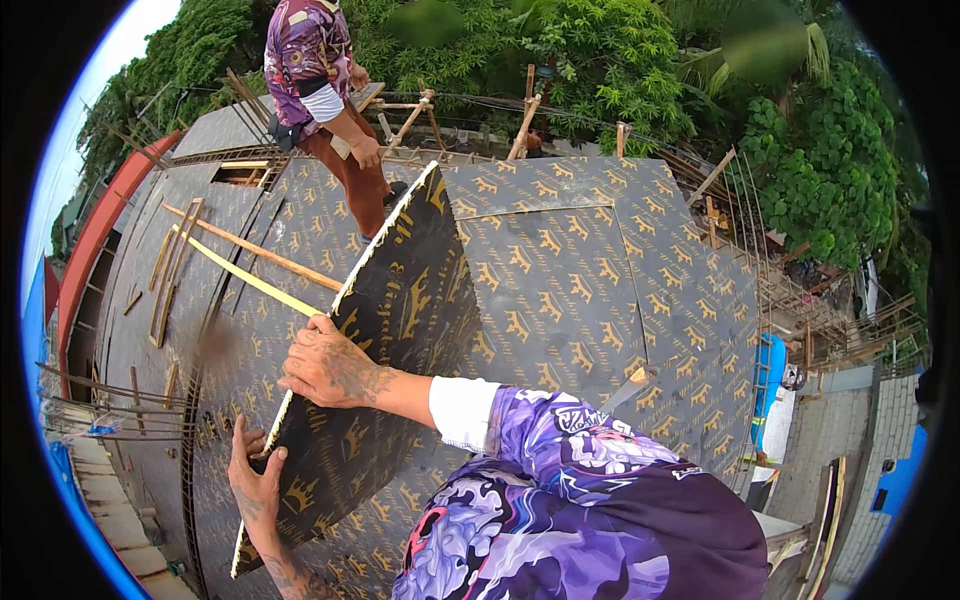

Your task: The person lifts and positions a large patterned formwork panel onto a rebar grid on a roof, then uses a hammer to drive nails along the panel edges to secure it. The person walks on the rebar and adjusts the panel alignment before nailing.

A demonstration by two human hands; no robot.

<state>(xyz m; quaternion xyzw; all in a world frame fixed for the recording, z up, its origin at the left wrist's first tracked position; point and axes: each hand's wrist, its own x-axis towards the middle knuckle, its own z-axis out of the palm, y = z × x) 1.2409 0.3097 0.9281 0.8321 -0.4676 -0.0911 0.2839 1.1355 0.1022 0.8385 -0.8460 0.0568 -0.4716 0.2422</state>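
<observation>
A dark plywood panel (408, 290) with gold printing and a pale, rough-cut edge stands tilted on its side in front of me. My right hand (328, 368) is closed over its upper edge, about midway along. Lower down, my left hand (258, 475) grips the same edge, thumb on one face and fingers on the other. A yellow strip (250, 278), like a tape measure blade, runs from beside my right hand to the far left; whether the hand holds it I cannot tell. Printed plywood sheets (560, 300) form the deck beneath the panel.
Another person (325, 110) stands on the deck just beyond the panel. Loose wood strips (170, 270) lie at left, near an opening (240, 173). A blade with a wooden handle (638, 378) lies near my right sleeve. Upright poles (525, 125) line the far edge; a blue-clad person (768, 385) is right.
</observation>
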